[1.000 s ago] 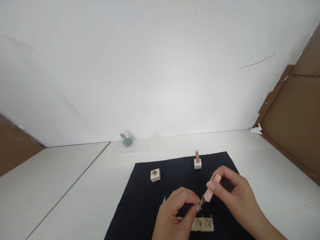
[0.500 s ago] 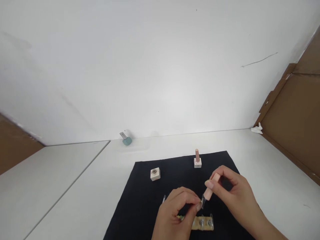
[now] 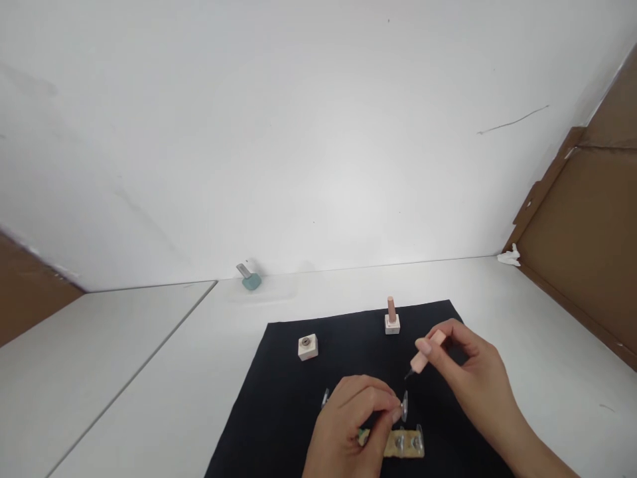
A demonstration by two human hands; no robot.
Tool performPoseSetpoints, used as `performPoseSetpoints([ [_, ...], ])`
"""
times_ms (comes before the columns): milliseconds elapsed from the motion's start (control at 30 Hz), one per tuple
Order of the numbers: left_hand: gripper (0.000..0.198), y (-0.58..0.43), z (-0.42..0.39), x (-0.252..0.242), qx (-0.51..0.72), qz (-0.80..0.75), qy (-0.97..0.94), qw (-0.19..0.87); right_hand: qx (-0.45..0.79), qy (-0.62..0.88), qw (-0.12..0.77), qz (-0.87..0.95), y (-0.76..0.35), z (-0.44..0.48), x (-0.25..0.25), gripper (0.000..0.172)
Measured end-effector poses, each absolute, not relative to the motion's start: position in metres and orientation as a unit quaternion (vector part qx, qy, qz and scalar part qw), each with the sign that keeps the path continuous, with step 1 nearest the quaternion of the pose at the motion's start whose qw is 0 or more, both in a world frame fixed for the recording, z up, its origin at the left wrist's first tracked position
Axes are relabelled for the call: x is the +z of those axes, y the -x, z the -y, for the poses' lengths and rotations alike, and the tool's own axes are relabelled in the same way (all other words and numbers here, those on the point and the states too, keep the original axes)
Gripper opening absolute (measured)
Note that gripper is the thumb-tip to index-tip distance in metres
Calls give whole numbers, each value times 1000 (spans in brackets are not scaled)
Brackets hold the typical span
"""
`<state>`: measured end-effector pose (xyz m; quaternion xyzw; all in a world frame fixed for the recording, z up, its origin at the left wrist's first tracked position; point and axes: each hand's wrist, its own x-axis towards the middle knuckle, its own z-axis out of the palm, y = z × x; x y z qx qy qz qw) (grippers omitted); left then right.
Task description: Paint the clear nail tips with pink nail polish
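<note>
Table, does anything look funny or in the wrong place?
The blue-green lump with a metal stick looks odd: it sits alone by the wall, away from the black cloth with the other things. A crumpled white scrap also sits in the far corner of the table.

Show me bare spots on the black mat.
Bare black mat lies between the white block and the pink peg on its base, and left of the left hand. It is crowded at the bolted wooden strip, beside that hand and below the right hand.
</note>
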<state>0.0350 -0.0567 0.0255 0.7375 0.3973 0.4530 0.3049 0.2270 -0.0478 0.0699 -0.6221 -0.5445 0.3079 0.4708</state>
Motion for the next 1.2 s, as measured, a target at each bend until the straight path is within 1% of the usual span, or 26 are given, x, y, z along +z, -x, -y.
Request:
performPoseSetpoints([
  [100,19,-34,57,28,453,-432,-693,357,261,643,506,512,-233,42,71,37],
  [167,8,-30,54,33,461,-476,-638,393,242,647,523,499,-236,41,71,35],
  [200,10,-28,51,36,468,-497,-604,411,236,648,530,494,-236,41,71,34],
  [267,19,-24,45,45,484,-527,-536,448,231,645,542,486,-238,41,69,34],
  [400,23,-19,44,62,510,-538,-444,503,230,628,563,485,-241,38,63,36],
  [500,22,-20,58,57,501,-530,-452,513,237,615,574,486,-242,36,60,37],
  [567,20,-24,69,45,461,-530,-509,497,248,603,577,492,-242,35,58,36],
  [633,17,-32,76,35,403,-539,-581,457,260,590,577,502,-240,37,57,35],
  [700,15,-42,77,30,346,-550,-650,395,269,576,577,513,-238,38,57,35],
  [800,21,-56,69,32,303,-544,-722,301,273,565,579,520,-236,40,57,33],
  [933,28,-66,54,32,279,-556,-741,254,273,554,584,527,-236,38,55,32],
  [1200,27,-64,49,15,215,-566,-777,174,282,539,576,546,-235,38,50,34],
])
